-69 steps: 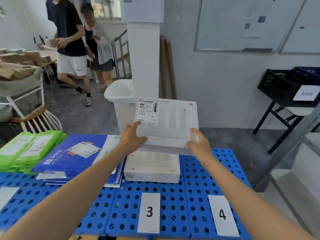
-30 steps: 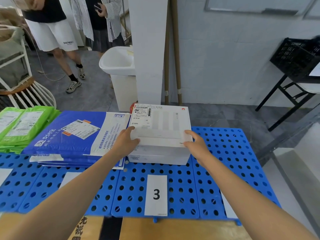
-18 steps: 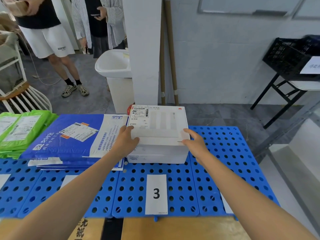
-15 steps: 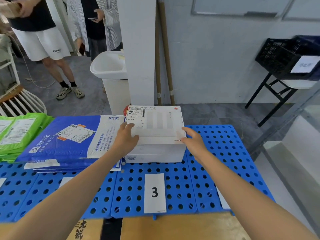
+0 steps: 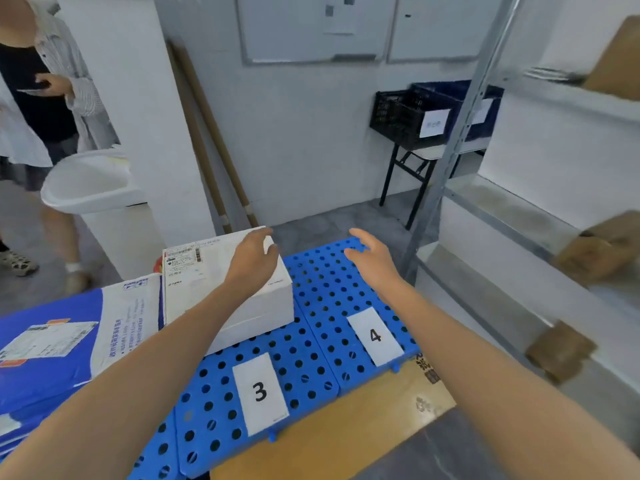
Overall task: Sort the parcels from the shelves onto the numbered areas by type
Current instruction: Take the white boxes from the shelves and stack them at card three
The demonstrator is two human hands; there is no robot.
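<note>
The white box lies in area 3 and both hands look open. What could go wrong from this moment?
1. The left hand is over the far corner of the white box. If it catches that corner while pulling away, the box may slide toward area 4.
2. The right hand is near the metal post of the shelf. A quick reach for the next parcel may strike it.
</note>
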